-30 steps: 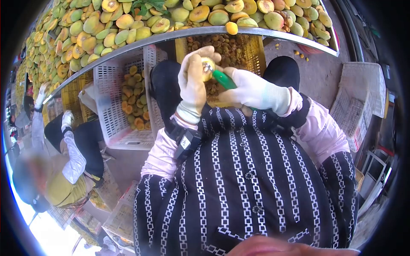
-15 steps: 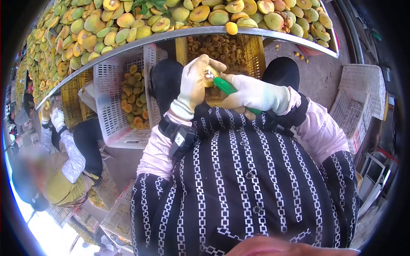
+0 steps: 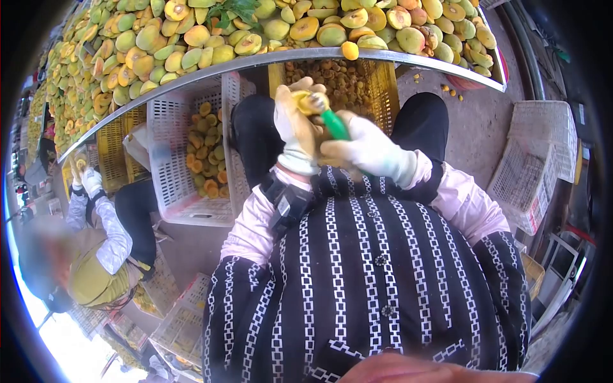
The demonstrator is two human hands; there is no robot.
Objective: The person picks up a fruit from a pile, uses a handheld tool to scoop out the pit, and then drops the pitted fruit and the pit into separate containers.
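Two hands: both gloved, working close above your lap.
Left hand: your fingers are curled round a small yellow fruit, cupping it from behind.
Right hand: your fingers are closed on the green-handled tool, its metal tip at the fruit.
Fruit location: held up in front of you, just below the table rim.
Handling: judged light, soft and easily bruised, likely slippery where cut; hold it round the sides, not on the cut face.
Below: a yellow crate of pits and a white crate of halved fruit.
Far: fruit heaped on the table.
Left: another person's gloved hand.
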